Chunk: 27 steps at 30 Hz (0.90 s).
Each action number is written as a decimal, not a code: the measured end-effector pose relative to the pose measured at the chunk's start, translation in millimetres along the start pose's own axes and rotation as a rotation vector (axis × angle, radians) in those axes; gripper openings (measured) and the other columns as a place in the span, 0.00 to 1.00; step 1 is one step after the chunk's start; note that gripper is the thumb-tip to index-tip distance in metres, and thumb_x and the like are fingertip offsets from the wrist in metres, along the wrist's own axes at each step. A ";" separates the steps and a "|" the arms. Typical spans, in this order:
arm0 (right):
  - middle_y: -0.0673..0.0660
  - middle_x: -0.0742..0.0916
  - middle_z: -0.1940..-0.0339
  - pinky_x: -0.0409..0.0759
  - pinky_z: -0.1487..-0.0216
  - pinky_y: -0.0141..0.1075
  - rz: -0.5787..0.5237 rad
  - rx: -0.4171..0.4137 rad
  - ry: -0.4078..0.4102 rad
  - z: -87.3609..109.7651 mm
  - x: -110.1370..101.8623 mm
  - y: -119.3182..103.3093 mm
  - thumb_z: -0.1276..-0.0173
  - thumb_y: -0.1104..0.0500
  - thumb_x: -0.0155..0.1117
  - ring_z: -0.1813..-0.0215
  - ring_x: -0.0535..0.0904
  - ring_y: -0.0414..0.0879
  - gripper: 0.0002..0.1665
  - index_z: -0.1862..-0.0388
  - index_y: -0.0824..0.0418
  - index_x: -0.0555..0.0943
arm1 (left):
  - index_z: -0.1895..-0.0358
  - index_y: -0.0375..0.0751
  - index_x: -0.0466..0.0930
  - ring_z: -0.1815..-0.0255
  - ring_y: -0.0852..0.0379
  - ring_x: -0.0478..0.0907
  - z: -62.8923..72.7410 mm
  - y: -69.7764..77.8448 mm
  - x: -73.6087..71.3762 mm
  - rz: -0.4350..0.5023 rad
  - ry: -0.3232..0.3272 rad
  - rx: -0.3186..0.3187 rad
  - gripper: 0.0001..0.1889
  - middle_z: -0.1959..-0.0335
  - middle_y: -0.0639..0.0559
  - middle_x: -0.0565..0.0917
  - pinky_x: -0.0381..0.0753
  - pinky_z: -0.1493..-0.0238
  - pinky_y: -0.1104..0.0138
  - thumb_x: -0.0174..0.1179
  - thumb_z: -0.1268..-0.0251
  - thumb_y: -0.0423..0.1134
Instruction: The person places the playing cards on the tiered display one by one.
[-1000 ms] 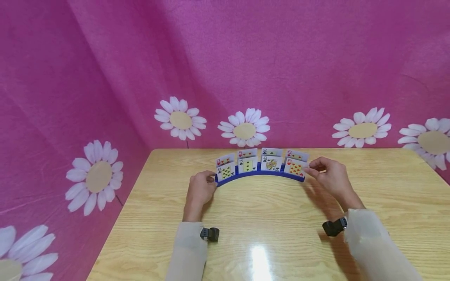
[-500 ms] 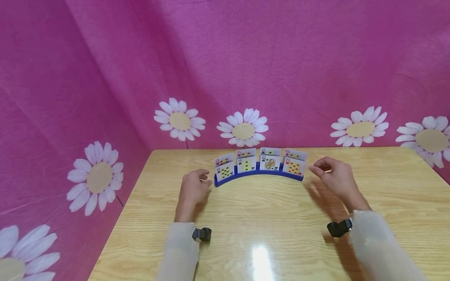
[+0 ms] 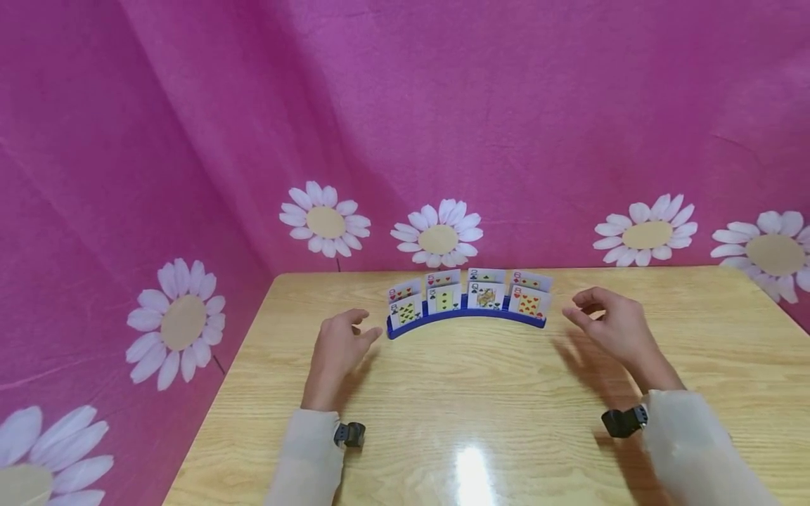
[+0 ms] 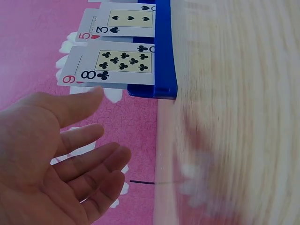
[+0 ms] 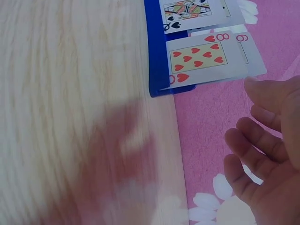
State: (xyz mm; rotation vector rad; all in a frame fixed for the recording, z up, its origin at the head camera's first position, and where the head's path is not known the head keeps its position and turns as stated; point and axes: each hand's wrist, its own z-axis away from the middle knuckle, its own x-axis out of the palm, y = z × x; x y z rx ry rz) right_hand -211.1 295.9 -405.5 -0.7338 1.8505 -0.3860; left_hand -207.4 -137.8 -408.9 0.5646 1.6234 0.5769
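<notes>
A curved blue card holder (image 3: 468, 312) stands on the table with two rows of upright playing cards. Its front row has an eight of clubs (image 4: 122, 63), a three of spades (image 3: 444, 299), a queen of spades (image 3: 486, 296) and an eight of hearts (image 5: 198, 58). Behind them rise a red nine (image 4: 69, 77), a five of hearts (image 3: 443, 278), a black two (image 3: 487, 275) and a red six (image 3: 531, 281). My left hand (image 3: 338, 348) is just off the holder's left end, fingers relaxed. Beyond its right end hovers my right hand (image 3: 616, 327), loosely curled and holding nothing.
The wooden table (image 3: 481, 393) meets a pink cloth (image 3: 506, 126) printed with white daisies at its back and left. Each sleeve has a black wrist camera, such as the left one (image 3: 350, 434). A light reflection shines on the table's front.
Both hands have let go of the holder's ends and drawn outward, left hand to the left and right hand to the right. The holder and cards stay in about the same place.
</notes>
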 end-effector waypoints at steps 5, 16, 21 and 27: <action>0.66 0.87 0.58 0.81 0.63 0.45 0.038 -0.035 0.012 3.5 -0.3 1.6 0.34 0.55 0.72 0.57 0.83 0.60 0.19 0.54 0.69 0.83 | 0.40 0.39 0.81 0.49 0.45 0.81 1.0 0.4 -4.6 -0.046 0.013 0.025 0.27 0.45 0.41 0.83 0.80 0.52 0.51 0.70 0.38 0.50; 0.75 0.79 0.42 0.70 0.44 0.66 0.127 -0.015 -0.085 8.2 -3.3 0.8 0.32 0.47 0.69 0.40 0.73 0.73 0.35 0.40 0.73 0.76 | 0.31 0.40 0.74 0.30 0.40 0.67 5.8 -4.4 -11.9 -0.154 0.025 0.059 0.36 0.30 0.39 0.71 0.68 0.35 0.46 0.69 0.39 0.55; 0.77 0.76 0.38 0.66 0.41 0.68 0.135 -0.006 -0.112 10.6 -5.2 -0.5 0.32 0.43 0.68 0.37 0.68 0.75 0.41 0.35 0.74 0.72 | 0.30 0.39 0.71 0.28 0.39 0.64 6.8 -9.1 -12.9 -0.225 0.037 0.092 0.40 0.28 0.37 0.67 0.65 0.35 0.43 0.68 0.39 0.59; 0.77 0.69 0.32 0.61 0.38 0.69 0.140 0.033 -0.177 12.9 -4.7 0.4 0.32 0.38 0.66 0.32 0.62 0.75 0.48 0.29 0.73 0.66 | 0.27 0.36 0.67 0.25 0.38 0.56 6.6 -12.2 -13.2 -0.276 0.039 0.099 0.44 0.25 0.35 0.61 0.61 0.33 0.41 0.66 0.40 0.62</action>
